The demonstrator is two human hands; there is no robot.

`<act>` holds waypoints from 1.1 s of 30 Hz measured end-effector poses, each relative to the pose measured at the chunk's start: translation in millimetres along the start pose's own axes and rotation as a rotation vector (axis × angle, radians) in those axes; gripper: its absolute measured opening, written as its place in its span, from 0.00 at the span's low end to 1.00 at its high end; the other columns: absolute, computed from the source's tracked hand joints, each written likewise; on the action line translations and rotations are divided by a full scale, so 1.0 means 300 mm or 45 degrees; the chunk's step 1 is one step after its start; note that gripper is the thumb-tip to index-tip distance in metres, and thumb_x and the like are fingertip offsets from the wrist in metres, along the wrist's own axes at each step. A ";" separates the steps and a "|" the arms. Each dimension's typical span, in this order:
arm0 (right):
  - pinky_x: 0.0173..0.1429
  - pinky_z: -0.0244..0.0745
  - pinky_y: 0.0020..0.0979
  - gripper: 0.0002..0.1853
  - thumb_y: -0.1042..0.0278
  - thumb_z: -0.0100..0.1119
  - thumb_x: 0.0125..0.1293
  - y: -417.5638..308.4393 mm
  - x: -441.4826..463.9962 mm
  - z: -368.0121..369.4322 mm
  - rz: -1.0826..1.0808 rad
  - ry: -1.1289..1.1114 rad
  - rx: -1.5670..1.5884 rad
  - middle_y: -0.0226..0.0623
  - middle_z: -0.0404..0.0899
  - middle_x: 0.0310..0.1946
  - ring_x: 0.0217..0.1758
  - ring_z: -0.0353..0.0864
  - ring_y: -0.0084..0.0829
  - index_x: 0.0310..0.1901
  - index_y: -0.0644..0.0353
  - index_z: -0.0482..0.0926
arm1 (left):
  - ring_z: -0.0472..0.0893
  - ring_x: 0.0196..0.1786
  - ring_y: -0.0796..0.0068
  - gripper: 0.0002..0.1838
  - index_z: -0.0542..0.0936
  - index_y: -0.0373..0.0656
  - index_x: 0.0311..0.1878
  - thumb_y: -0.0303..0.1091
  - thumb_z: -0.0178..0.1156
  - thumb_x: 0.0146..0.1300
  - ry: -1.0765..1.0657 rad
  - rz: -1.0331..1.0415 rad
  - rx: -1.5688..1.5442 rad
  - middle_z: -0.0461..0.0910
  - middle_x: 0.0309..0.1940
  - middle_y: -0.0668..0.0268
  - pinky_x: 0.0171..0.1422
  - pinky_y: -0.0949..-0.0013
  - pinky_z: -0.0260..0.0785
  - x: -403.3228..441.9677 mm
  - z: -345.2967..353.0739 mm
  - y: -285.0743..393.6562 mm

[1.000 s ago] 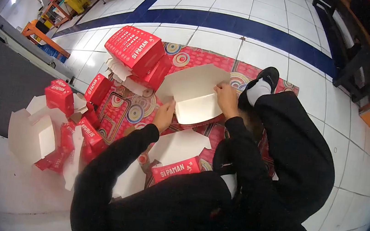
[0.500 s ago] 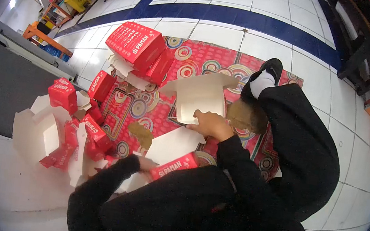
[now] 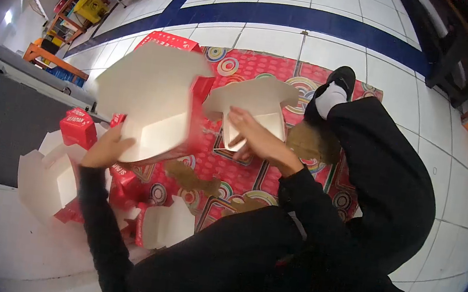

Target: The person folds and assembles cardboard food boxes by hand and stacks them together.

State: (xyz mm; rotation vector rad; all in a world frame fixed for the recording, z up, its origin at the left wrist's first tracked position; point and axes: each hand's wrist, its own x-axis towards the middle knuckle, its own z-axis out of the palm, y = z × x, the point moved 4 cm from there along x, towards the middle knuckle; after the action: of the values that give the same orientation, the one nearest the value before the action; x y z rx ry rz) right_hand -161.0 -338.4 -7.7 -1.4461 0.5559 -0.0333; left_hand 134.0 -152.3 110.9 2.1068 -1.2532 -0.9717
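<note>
My left hand [image 3: 106,147] grips the lower left edge of a raised open box [image 3: 152,101], white inside and red outside, its lid standing up. Over a second open box [image 3: 260,123] on the mat, my right hand [image 3: 261,140] hovers with fingers spread, holding nothing. A smaller open box [image 3: 166,225] lies near my knee. At the far left, another open box [image 3: 60,183] rests beside several small red boxes [image 3: 78,127]. The raised box hides most of the big red box [image 3: 168,40] behind it.
Under the boxes lies a red patterned mat [image 3: 255,67] on white tiles. My leg [image 3: 388,171] and shoe [image 3: 341,77] are at the right. A grey cabinet [image 3: 1,111] stands at the left, dark wooden furniture [image 3: 459,68] at the upper right.
My left hand has moved up from near my knee and now holds a raised open box. My right hand's fingers have spread. The red-fronted box near my knee has left its place.
</note>
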 end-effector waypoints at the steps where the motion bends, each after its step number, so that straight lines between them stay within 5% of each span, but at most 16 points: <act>1: 0.38 0.82 0.31 0.44 0.29 0.43 0.71 -0.027 -0.012 -0.012 -0.068 0.088 0.266 0.55 0.82 0.43 0.33 0.87 0.32 0.77 0.50 0.50 | 0.79 0.54 0.74 0.25 0.71 0.35 0.67 0.28 0.56 0.66 0.099 0.067 0.248 0.80 0.54 0.60 0.60 0.68 0.71 0.008 0.066 0.115; 4: 0.36 0.83 0.26 0.40 0.34 0.45 0.72 -0.008 0.004 -0.080 -0.125 0.243 0.559 0.46 0.79 0.47 0.34 0.83 0.27 0.77 0.48 0.52 | 0.80 0.50 0.42 0.22 0.72 0.34 0.60 0.34 0.53 0.65 0.251 0.344 0.550 0.79 0.46 0.41 0.55 0.52 0.72 0.149 0.243 0.118; 7: 0.62 0.69 0.29 0.32 0.47 0.47 0.75 0.052 0.053 -0.211 -0.411 0.503 0.330 0.47 0.74 0.61 0.58 0.77 0.29 0.70 0.65 0.65 | 0.79 0.46 0.35 0.16 0.73 0.32 0.50 0.35 0.50 0.64 0.312 0.483 0.530 0.79 0.43 0.37 0.52 0.41 0.70 0.298 0.435 0.100; 9: 0.67 0.66 0.31 0.27 0.54 0.46 0.76 -0.003 -0.027 -0.212 -0.286 0.675 0.496 0.47 0.77 0.59 0.63 0.75 0.35 0.67 0.67 0.69 | 0.79 0.42 0.33 0.18 0.73 0.32 0.50 0.38 0.52 0.64 0.412 0.371 0.421 0.79 0.37 0.36 0.52 0.39 0.69 0.382 0.532 0.068; 14: 0.68 0.66 0.35 0.27 0.54 0.47 0.75 0.199 0.101 -0.368 -0.490 0.854 0.024 0.53 0.76 0.61 0.65 0.75 0.44 0.68 0.63 0.69 | 0.78 0.49 0.33 0.22 0.72 0.30 0.49 0.45 0.52 0.69 0.309 0.319 0.354 0.78 0.43 0.34 0.55 0.41 0.67 0.551 0.699 -0.070; 19: 0.71 0.63 0.41 0.28 0.51 0.51 0.73 0.262 0.155 -0.329 -0.161 0.948 -0.237 0.63 0.68 0.63 0.67 0.70 0.54 0.66 0.64 0.71 | 0.76 0.57 0.35 0.23 0.72 0.31 0.52 0.45 0.49 0.71 0.506 0.255 0.365 0.76 0.51 0.35 0.60 0.44 0.65 0.528 0.695 -0.112; 22: 0.69 0.65 0.44 0.28 0.51 0.52 0.73 0.191 0.114 -0.254 -0.265 1.102 -0.354 0.66 0.66 0.62 0.66 0.69 0.58 0.65 0.65 0.72 | 0.77 0.56 0.37 0.22 0.70 0.32 0.57 0.43 0.48 0.72 0.357 0.097 0.035 0.78 0.52 0.37 0.61 0.46 0.66 0.541 0.703 -0.171; 26: 0.68 0.66 0.43 0.27 0.52 0.52 0.72 0.225 0.142 -0.277 -0.349 1.138 -0.360 0.64 0.70 0.59 0.67 0.68 0.57 0.64 0.65 0.73 | 0.79 0.54 0.40 0.21 0.72 0.33 0.58 0.42 0.47 0.73 0.373 0.120 -0.044 0.80 0.50 0.40 0.59 0.49 0.68 0.523 0.707 -0.156; 28: 0.57 0.75 0.40 0.23 0.57 0.53 0.71 0.229 0.150 -0.297 -0.303 1.165 -0.520 0.56 0.83 0.47 0.50 0.84 0.50 0.58 0.66 0.79 | 0.80 0.53 0.41 0.21 0.74 0.33 0.56 0.42 0.47 0.72 0.381 0.140 -0.077 0.81 0.48 0.41 0.58 0.49 0.68 0.522 0.710 -0.150; 31: 0.58 0.75 0.38 0.22 0.59 0.53 0.70 0.222 0.124 -0.297 -0.215 1.115 -0.327 0.54 0.84 0.48 0.52 0.84 0.47 0.57 0.67 0.80 | 0.81 0.50 0.41 0.20 0.77 0.34 0.52 0.42 0.48 0.72 0.470 0.169 -0.027 0.82 0.44 0.42 0.54 0.49 0.70 0.492 0.697 -0.121; 33: 0.58 0.75 0.40 0.23 0.58 0.53 0.69 0.242 0.142 -0.304 -0.209 1.070 -0.285 0.55 0.84 0.49 0.53 0.84 0.48 0.57 0.67 0.79 | 0.81 0.51 0.52 0.22 0.76 0.32 0.56 0.43 0.47 0.74 0.393 0.049 0.027 0.82 0.46 0.44 0.56 0.58 0.69 0.476 0.691 -0.112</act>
State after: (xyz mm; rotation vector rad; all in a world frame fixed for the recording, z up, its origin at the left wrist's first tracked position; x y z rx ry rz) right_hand -180.6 -426.9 -92.4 -1.6680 1.1442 -0.7555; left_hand 35.9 -276.2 -87.9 2.1409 -1.1445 -0.5896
